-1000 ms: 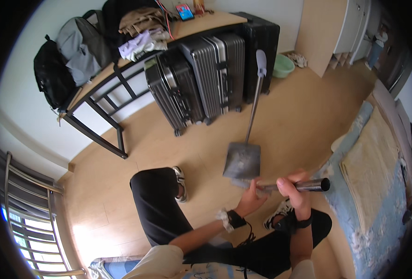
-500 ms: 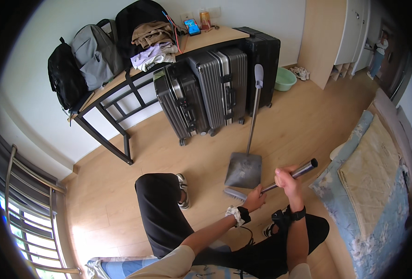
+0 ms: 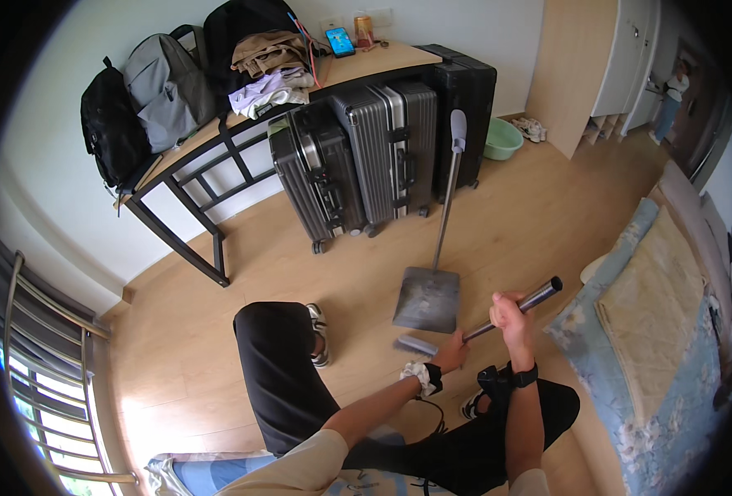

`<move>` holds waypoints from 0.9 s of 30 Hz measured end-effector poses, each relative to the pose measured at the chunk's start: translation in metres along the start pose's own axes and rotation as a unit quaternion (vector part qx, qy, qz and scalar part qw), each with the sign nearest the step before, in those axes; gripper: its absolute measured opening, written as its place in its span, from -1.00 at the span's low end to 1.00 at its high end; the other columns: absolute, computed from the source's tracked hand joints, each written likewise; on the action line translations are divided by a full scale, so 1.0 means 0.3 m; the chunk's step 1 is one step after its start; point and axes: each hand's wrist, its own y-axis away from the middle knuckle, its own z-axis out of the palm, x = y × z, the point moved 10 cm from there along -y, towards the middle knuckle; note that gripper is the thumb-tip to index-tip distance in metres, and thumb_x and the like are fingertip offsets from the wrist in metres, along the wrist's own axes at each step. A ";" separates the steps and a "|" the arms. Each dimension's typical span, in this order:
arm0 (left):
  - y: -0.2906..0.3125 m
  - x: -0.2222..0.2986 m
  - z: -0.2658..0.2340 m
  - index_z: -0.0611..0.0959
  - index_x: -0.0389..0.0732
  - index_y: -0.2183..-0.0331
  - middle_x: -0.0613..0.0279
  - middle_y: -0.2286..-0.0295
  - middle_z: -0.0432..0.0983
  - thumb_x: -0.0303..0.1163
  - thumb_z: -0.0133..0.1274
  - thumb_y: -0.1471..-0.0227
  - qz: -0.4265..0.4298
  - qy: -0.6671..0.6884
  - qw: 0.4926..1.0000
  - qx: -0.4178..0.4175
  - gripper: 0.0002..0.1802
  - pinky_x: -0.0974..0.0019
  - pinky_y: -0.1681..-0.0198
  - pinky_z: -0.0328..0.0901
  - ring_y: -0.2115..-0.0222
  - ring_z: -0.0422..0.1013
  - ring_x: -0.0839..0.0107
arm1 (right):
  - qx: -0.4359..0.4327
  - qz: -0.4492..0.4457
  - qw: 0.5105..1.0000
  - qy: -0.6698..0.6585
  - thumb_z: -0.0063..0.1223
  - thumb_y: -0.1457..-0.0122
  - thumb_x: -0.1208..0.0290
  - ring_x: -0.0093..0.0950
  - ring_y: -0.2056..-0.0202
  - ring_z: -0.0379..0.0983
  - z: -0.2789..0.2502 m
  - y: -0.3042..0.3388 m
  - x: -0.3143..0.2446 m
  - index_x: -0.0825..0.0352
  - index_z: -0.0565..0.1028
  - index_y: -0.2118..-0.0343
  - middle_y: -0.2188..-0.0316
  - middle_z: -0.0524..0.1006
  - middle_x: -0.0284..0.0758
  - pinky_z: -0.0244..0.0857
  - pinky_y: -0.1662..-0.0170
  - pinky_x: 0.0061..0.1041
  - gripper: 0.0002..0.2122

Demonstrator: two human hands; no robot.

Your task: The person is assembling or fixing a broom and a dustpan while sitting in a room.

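Observation:
Both of my hands grip the dark metal handle of a broom (image 3: 538,295). My left hand (image 3: 449,350) is wrapped round the lower part, close to the grey bristle head (image 3: 415,345). Higher up, near the handle's end, my right hand (image 3: 510,319) is closed round it. The bristles rest on the floor just below the near edge of a grey dustpan (image 3: 427,299). That dustpan lies on the floor, its long handle (image 3: 447,198) standing up and leaning toward the suitcases, with no hand on it.
Several dark suitcases (image 3: 389,157) stand before a desk (image 3: 374,68) bearing bags, clothes and a phone (image 3: 339,42). A green basin (image 3: 503,140) sits beside them. At right is a bed (image 3: 672,397) with floral bedding; a barred window (image 3: 60,397) is at left. Another person (image 3: 673,95) stands far right.
The whole view has shifted slightly, so the room sits a little lower left. Both hands keep their hold on the broom, and its head stays by the dustpan's near edge.

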 end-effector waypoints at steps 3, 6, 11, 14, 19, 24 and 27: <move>0.025 0.098 -0.028 0.25 -0.29 0.26 -0.22 0.44 0.33 -0.39 -0.14 -0.01 0.074 -0.059 0.995 0.010 -0.74 0.02 0.32 0.20 0.37 0.31 -0.17 | -0.040 -0.001 0.999 -0.011 -0.09 -0.07 0.50 -0.69 0.84 -0.11 0.038 0.051 -0.083 0.24 0.08 0.83 0.89 0.03 -0.51 -0.27 0.73 -0.60 -0.61; 0.123 0.136 -0.014 0.25 -0.29 0.24 -0.23 0.42 0.33 -0.33 -0.11 -0.03 0.005 0.003 1.000 -0.026 -0.70 0.04 0.33 0.20 0.36 0.31 -0.17 | -0.065 0.028 0.995 -0.064 -0.09 -0.08 0.48 -0.70 0.84 -0.09 0.025 0.081 -0.081 0.24 0.11 0.85 0.89 0.04 -0.52 -0.25 0.72 -0.61 -0.61; 0.188 0.111 -0.009 0.24 -0.28 0.17 -0.25 0.40 0.35 -0.27 -0.10 -0.05 0.030 0.005 0.999 0.012 -0.63 0.05 0.34 0.22 0.37 0.33 -0.15 | -0.014 0.125 0.984 -0.129 -0.07 -0.08 0.46 -0.70 0.85 -0.11 -0.055 0.032 0.134 0.19 0.11 0.84 0.90 0.01 -0.54 -0.26 0.74 -0.61 -0.60; 0.085 0.015 -0.003 0.24 -0.30 0.17 -0.24 0.37 0.34 -0.26 -0.10 -0.03 -0.030 -0.045 0.998 -0.033 -0.60 0.08 0.33 0.25 0.38 0.35 -0.11 | 0.050 0.061 0.996 -0.036 -0.04 -0.08 0.43 -0.72 0.85 -0.10 -0.023 0.005 0.071 0.19 0.10 0.84 0.90 0.05 -0.55 -0.27 0.74 -0.63 -0.60; 0.042 0.098 -0.035 0.21 -0.35 0.16 -0.19 0.35 0.32 -0.33 -0.04 0.02 0.041 0.019 0.999 0.006 -0.56 0.13 0.38 0.28 0.36 0.39 0.05 | -0.012 0.002 1.000 -0.027 -0.04 -0.06 0.48 -0.73 0.83 -0.10 0.051 0.015 -0.029 0.24 0.11 0.84 0.87 0.07 -0.55 -0.28 0.72 -0.64 -0.61; 0.205 0.223 -0.015 0.14 -0.33 0.11 -0.11 0.22 0.27 -0.42 -0.01 0.05 0.011 0.003 1.000 -0.002 -0.49 0.26 0.31 0.30 0.24 0.39 0.16 | -0.057 0.018 0.998 -0.026 -0.06 -0.06 0.48 -0.74 0.83 -0.11 0.104 0.081 -0.107 0.24 0.10 0.86 0.88 0.05 -0.54 -0.29 0.72 -0.63 -0.60; 0.232 0.160 0.015 0.12 -0.38 0.11 -0.13 0.22 0.26 -0.42 0.00 0.06 -0.018 0.009 0.999 -0.029 -0.46 0.25 0.27 0.29 0.18 0.37 0.15 | -0.043 0.091 0.993 -0.067 -0.05 -0.06 0.48 -0.73 0.83 -0.11 0.091 0.063 -0.012 0.25 0.10 0.86 0.88 0.06 -0.54 -0.29 0.72 -0.63 -0.60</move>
